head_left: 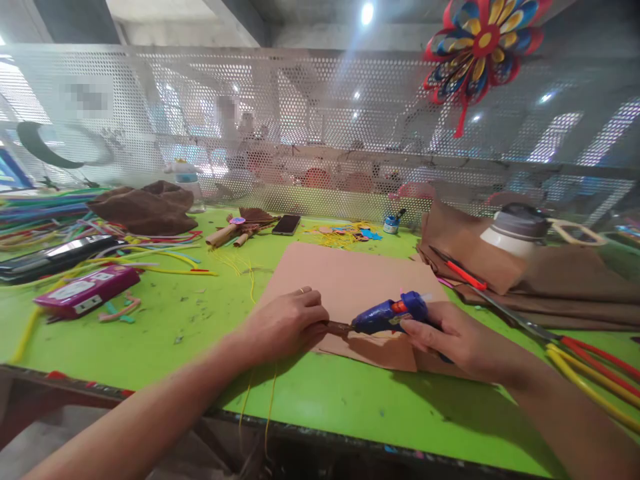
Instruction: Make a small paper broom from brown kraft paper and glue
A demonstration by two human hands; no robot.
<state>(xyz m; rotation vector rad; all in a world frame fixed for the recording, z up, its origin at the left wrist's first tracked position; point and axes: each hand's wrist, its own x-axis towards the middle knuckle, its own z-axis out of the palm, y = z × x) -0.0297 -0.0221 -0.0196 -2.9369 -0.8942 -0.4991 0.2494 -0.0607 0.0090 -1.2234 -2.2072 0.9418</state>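
A blue glue gun (pixel 385 315) is gripped in my right hand (pixel 447 333), its nozzle pointing left. The nozzle tip is at a thin brown rolled piece (pixel 340 327), whose left end is pinched in my left hand (pixel 290 320). Both hands are over a large sheet of light brown paper (pixel 350 273) lying on the green table. A folded or separate flap of the same paper lies beneath the rolled piece. Thin yellow strings hang over the table's front edge below my left hand.
Scissors with red and yellow handles (pixel 575 353) and dark brown sheets (pixel 575 287) lie at right. At left are a purple box (pixel 90 291), a black case (pixel 60 257) and coloured strips. A phone (pixel 287 225), a small blue jar (pixel 391 224) and paper scraps lie behind the sheet.
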